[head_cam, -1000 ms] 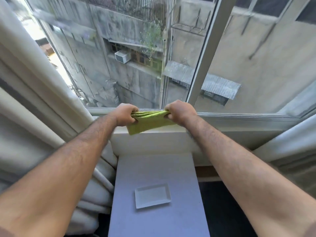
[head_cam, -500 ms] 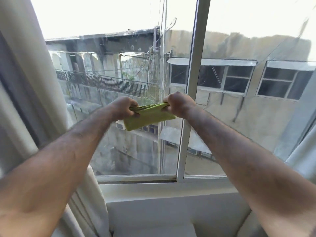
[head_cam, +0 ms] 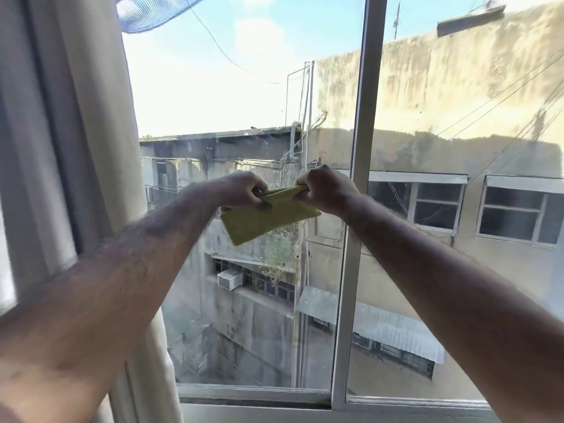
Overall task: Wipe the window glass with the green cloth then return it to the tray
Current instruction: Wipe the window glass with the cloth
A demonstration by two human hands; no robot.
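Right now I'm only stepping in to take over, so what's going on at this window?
A person holds a folded green cloth up in front of the window glass, the left hand and the right hand each gripping an end. Whether it touches the pane is unclear. The tray is out of view.

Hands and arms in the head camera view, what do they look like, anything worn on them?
Both arms are bare as far as the picture shows: no sleeve shows on either forearm. The left hand and right hand wear no gloves, and no watch, bracelet or ring can be seen. The forearms are hairy. There are no cables or markings on them.
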